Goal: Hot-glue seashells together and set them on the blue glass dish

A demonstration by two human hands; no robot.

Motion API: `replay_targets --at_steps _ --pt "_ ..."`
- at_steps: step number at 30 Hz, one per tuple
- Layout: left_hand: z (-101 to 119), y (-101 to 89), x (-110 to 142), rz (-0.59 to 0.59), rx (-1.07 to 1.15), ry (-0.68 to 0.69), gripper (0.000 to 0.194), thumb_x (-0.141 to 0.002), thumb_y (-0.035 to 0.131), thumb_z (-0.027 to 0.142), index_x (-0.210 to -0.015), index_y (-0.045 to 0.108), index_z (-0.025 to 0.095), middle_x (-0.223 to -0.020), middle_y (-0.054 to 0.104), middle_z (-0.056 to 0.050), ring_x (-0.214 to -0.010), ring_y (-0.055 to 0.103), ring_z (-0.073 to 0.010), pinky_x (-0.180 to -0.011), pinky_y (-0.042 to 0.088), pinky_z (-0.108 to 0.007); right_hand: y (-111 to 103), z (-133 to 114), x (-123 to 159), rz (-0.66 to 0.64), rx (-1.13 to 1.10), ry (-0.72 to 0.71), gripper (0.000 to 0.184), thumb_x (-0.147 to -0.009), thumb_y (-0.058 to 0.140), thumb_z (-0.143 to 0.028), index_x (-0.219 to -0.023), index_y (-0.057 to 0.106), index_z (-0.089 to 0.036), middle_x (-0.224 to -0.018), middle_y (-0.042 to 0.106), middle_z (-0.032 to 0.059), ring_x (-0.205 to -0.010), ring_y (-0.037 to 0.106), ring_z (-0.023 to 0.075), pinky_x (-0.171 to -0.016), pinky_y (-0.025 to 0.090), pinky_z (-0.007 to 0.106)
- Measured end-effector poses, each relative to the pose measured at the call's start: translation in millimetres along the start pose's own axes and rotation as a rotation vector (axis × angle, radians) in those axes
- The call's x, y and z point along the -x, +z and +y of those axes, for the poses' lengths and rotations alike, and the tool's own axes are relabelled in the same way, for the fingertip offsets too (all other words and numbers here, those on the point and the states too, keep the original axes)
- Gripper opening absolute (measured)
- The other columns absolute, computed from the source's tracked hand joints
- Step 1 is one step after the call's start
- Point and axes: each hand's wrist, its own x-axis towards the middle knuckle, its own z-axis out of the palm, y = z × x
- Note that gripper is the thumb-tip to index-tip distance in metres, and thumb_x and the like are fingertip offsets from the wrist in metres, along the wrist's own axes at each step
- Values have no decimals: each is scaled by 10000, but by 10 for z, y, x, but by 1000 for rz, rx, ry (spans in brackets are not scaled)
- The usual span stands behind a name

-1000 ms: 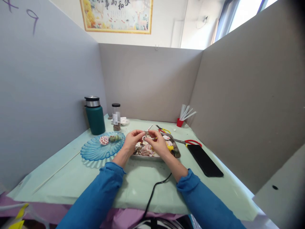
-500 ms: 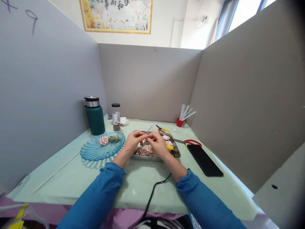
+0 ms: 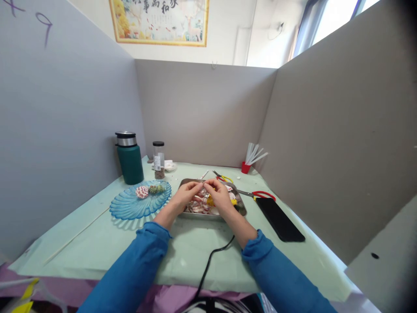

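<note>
Over a metal tray of seashells, my left hand and my right hand meet at the fingertips. Both hands are closed in a pinch. Whatever lies between the fingertips is too small and too covered to name. Among the shells in the tray, a yellow object shows beside my right hand. To the left of my left hand, a blue scalloped glass plate bears a red-and-white shell and a greenish, bumpy piece.
Red-handled scissors and a black phone lie right of the tray. Yellow-and-red pliers lie behind it. A red cup holds glue sticks. A green bottle and a jar stand at left. A black cable runs toward me.
My fingertips have shifted slightly and the hands have turned a little, uncovering more shells between them. The forearms and the things on the table have stayed in place.
</note>
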Motion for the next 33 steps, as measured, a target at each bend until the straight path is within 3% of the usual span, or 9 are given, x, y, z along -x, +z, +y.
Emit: replay_targets --at_steps 3,16,27,33 --pt "-10 -4 9 -64 -27 -8 414 -608 798 393 -878 638 122 -799 641 -41 -711 621 -144 -612 527 -261 0 -2 2 1 -18 3 132 -756 594 -306 -792 627 -184 -778 616 6 -747 555 162 -707 432 270" --pt "-11 -45 0 51 120 46 346 -608 799 311 -863 637 143 -785 659 -39 -650 663 -152 -620 536 -284 16 -40 19 -21 18 -43 145 -787 579 -325 -806 625 -190 -808 632 19 -773 571 169 -736 453 286" --pt "-12 -54 -1 -3 181 95 324 -622 790 290 -873 656 135 -830 673 -50 -712 648 -151 -668 534 -295 20 -101 55 -18 119 -133 119 -800 580 -290 -789 648 -193 -846 612 26 -792 577 164 -671 455 254" --pt "-6 -35 10 -15 166 115 307 -629 786 289 -864 670 129 -845 679 -58 -737 640 -151 -685 530 -289 27 -97 55 -18 76 -74 118 -788 597 -306 -804 608 -190 -812 611 13 -715 575 149 -647 469 255"
